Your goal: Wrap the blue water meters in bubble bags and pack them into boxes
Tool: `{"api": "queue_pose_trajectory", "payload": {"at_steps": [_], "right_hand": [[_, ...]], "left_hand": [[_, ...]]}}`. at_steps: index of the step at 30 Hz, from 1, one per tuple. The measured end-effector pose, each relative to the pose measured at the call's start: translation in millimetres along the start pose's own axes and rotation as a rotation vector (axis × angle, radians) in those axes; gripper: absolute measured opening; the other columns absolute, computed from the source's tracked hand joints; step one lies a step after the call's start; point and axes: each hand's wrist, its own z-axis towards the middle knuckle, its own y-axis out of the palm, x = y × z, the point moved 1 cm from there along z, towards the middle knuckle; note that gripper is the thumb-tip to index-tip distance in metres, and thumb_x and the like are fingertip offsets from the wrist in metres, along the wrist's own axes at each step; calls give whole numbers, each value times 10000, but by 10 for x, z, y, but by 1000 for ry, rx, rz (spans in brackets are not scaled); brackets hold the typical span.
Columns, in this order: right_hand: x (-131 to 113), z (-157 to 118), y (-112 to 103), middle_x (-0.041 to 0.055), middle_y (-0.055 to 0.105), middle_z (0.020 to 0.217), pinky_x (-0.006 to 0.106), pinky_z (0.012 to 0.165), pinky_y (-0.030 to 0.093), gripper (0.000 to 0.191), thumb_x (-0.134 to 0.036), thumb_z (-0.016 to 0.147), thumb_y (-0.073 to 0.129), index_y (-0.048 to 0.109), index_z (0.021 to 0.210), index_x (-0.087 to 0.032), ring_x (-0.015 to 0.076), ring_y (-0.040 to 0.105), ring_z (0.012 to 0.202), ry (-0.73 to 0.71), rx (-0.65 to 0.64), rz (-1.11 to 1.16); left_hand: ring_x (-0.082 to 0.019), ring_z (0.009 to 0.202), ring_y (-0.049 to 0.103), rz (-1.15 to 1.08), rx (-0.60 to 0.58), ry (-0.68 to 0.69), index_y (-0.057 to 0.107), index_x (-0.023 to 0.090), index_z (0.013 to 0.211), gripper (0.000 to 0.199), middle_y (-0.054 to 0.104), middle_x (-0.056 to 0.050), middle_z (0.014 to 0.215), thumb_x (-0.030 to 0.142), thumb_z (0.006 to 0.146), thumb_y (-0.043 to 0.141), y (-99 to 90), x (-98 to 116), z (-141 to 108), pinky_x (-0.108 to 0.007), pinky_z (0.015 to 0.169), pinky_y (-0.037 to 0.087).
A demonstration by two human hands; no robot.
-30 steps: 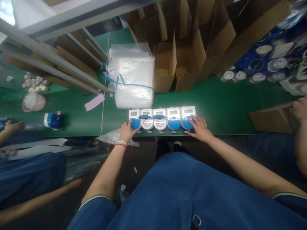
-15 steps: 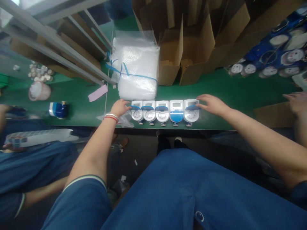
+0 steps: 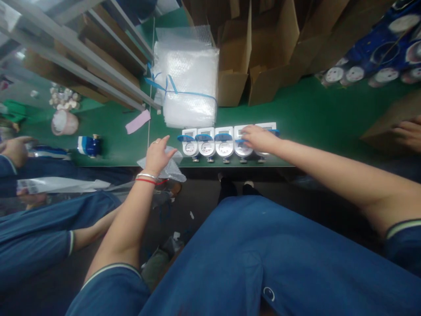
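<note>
Several white water meters [image 3: 215,142] with blue flip lids stand in a row near the front edge of the green table [image 3: 305,118]. My right hand [image 3: 258,138] rests on the lid of the fourth meter [image 3: 243,141] from the left, fingers bent over it. My left hand [image 3: 158,153] hovers just left of the row, fingers apart, over a crumpled bubble-wrap bag [image 3: 166,166] at the table edge. All the lids in view stand flipped up.
A tied stack of bubble-wrap bags [image 3: 190,83] lies behind the meters. Open cardboard boxes [image 3: 250,66] stand at the back. A blue meter [image 3: 88,145], a pink slip [image 3: 137,121] and a cup [image 3: 65,123] lie left. Other people's hands [image 3: 408,131] work at both sides.
My right hand moved left from the last meter to the fourth one, whose blue lid now stands up. My left hand drew back from the first meter toward the loose bag.
</note>
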Motion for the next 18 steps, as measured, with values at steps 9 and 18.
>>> {"api": "queue_pose_trajectory", "payload": {"at_steps": [9, 18], "right_hand": [[184, 110, -259, 100, 512, 1340, 412, 1152, 207, 374, -287, 855, 606, 557, 1081, 7, 214, 366, 1299, 64, -76, 61], [-950, -1321, 125, 90, 480, 1356, 505, 1119, 303, 494, -340, 878, 386, 458, 1341, -185, 287, 409, 1286, 410, 559, 306]], "left_hand": [[-321, 1148, 467, -20, -15, -219, 403, 240, 1393, 695, 476, -125, 1172, 374, 761, 659, 377, 358, -1663, -442, 1033, 348], [-335, 1146, 499, -169, -85, -444, 329, 230, 1453, 808, 520, -156, 1110, 91, 683, 529, 863, -84, -2568, -450, 1026, 331]]}}
